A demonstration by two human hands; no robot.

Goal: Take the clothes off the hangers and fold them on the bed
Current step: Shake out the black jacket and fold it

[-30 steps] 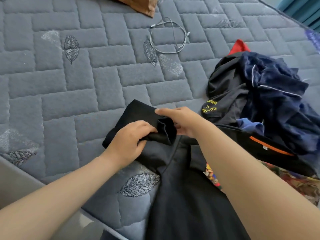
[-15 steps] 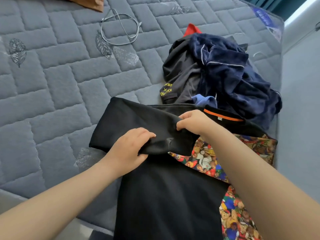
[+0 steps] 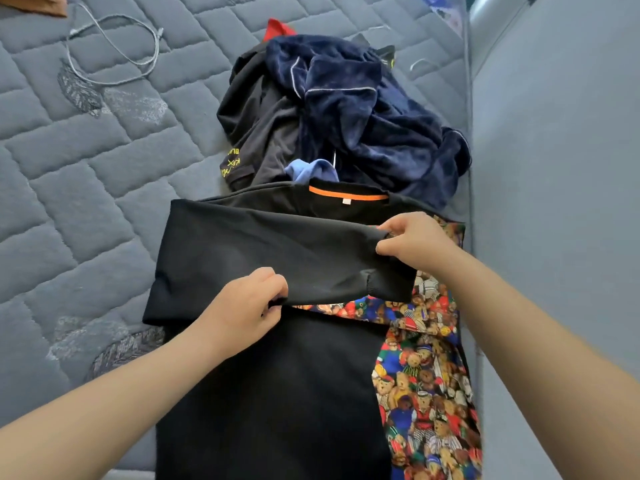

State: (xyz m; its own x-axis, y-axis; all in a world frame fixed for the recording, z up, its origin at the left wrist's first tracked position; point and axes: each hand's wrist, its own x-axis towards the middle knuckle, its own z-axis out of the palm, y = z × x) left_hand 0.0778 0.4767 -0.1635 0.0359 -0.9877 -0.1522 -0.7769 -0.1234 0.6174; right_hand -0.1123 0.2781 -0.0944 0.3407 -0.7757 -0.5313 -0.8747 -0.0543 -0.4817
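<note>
A black sweatshirt (image 3: 277, 393) with an orange neck band lies on the grey quilted bed (image 3: 86, 202). Its black sleeve (image 3: 263, 251) is folded across the chest. My left hand (image 3: 246, 313) pinches the sleeve's lower edge near the middle. My right hand (image 3: 412, 240) grips the sleeve near its cuff, at the right. Under the sweatshirt lies a colourful teddy-bear print garment (image 3: 426, 375). Behind it sits a heap of clothes: a navy velvet garment (image 3: 363, 109), a dark grey shirt (image 3: 263, 126) with yellow lettering, and bits of light blue and red cloth.
A grey cable (image 3: 114, 53) lies coiled on the bed at the back left. A brown item (image 3: 38, 3) shows at the top left corner. The bed's right edge runs beside a grey floor (image 3: 554, 202). A white hanger hook (image 3: 420, 64) peeks out beyond the heap.
Both hands have drawn the black sleeve to the right across the sweatshirt's chest. My right hand has moved further right with the cuff. The view has swung to the right.
</note>
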